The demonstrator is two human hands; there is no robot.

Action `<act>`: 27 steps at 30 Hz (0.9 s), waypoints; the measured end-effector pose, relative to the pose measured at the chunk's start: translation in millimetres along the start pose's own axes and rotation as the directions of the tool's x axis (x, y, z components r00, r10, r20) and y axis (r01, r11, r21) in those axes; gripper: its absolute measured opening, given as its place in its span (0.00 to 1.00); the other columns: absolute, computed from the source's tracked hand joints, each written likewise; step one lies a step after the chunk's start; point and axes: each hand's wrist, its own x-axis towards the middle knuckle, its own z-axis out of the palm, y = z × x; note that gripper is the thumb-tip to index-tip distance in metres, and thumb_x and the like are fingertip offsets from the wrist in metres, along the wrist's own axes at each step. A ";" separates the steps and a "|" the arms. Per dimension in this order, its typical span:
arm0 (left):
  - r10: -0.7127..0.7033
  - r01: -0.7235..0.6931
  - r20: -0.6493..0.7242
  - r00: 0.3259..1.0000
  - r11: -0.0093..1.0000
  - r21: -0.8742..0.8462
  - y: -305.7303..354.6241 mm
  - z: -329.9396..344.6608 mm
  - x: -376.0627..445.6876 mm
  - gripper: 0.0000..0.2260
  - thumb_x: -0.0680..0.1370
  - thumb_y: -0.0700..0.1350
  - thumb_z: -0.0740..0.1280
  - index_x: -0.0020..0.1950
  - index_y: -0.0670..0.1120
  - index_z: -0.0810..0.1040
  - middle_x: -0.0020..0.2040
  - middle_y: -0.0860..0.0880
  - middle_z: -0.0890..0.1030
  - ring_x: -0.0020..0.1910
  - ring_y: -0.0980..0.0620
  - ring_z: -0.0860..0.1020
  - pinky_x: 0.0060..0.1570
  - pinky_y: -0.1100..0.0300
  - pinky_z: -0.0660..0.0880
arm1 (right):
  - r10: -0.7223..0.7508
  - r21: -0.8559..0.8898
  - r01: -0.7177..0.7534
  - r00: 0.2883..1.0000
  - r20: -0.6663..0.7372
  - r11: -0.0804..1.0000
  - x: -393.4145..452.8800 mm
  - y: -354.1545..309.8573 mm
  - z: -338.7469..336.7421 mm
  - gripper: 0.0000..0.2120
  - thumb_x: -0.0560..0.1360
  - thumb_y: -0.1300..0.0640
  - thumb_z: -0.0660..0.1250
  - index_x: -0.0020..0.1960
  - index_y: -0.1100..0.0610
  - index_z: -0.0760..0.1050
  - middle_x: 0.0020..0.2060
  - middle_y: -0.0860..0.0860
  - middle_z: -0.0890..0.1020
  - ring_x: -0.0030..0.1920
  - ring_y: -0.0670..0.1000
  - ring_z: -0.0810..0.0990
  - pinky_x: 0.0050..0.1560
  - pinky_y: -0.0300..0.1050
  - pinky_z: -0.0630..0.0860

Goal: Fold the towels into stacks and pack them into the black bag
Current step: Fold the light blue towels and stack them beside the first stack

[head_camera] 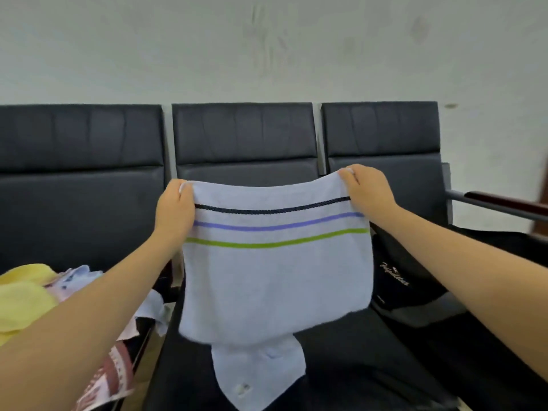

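striped towel (275,268) hangs above the middle seat (355,351), top edge running left to right between left hand (175,209) and right hand (367,188), each pinching a corner; black bag (415,280) lies nearer the right hand.

We see our two bare arms reaching forward from the lower corners of the view, both raised to about the same height. Our left hand (175,207) is at centre left, its back toward us, fingers curled over the top left corner of a pale blue towel (275,277) and pinching it. Our right hand (366,188) is at centre right, slightly higher, its fingers and thumb likewise curled and pinching the top right corner. The two hands are held well apart, with the wrists fairly straight. Our forearms angle inward from the elbows toward the hands.
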 end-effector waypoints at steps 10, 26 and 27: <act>-0.111 0.106 -0.012 0.994 0.971 -0.214 25.0 -27.8 -21.2 0.10 0.81 0.43 0.53 0.51 0.44 0.74 0.42 0.52 0.74 0.38 0.57 0.71 0.37 0.61 0.69 | 0.072 0.246 -0.089 0.994 0.078 0.965 -16.2 -32.4 -34.0 0.19 0.82 0.55 0.55 0.34 0.55 0.58 0.30 0.51 0.63 0.31 0.48 0.60 0.31 0.41 0.59; -0.474 0.583 0.343 0.811 0.706 -0.402 46.0 -62.3 -13.5 0.08 0.81 0.43 0.60 0.48 0.42 0.78 0.39 0.46 0.82 0.35 0.49 0.81 0.25 0.61 0.78 | 0.360 0.638 -0.616 0.788 0.500 0.463 -14.9 -53.9 -51.0 0.08 0.79 0.56 0.66 0.50 0.62 0.77 0.44 0.56 0.82 0.43 0.54 0.81 0.40 0.45 0.79; -0.493 0.585 0.321 0.808 0.730 -0.352 31.2 -56.0 -15.3 0.08 0.81 0.42 0.60 0.46 0.42 0.77 0.39 0.46 0.81 0.35 0.49 0.80 0.24 0.62 0.77 | 0.385 0.588 -0.641 0.767 0.513 0.493 -19.1 -42.5 -39.8 0.08 0.79 0.57 0.65 0.50 0.62 0.77 0.43 0.56 0.82 0.42 0.54 0.80 0.39 0.45 0.78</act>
